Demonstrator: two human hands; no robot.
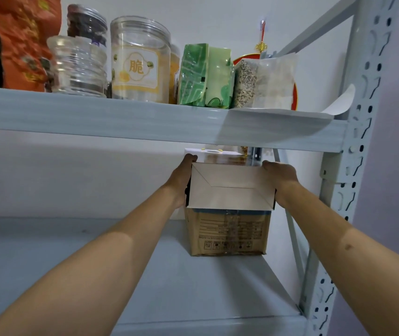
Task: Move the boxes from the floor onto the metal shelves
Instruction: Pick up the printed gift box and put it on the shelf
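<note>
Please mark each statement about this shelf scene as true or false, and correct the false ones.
1. Both hands hold the white box: left hand on its left side, right hand on its right side. True.
2. The white box is on the floor. False: it is on top of the brown cardboard box, on the lower shelf.
3. The upper shelf holds clear jars and food packets. True.
4. The brown cardboard box stands at the left end of the lower shelf. False: it stands toward the right end, near the upright post.
5. The labelled clear jar lies on its side. False: it stands upright.
</note>
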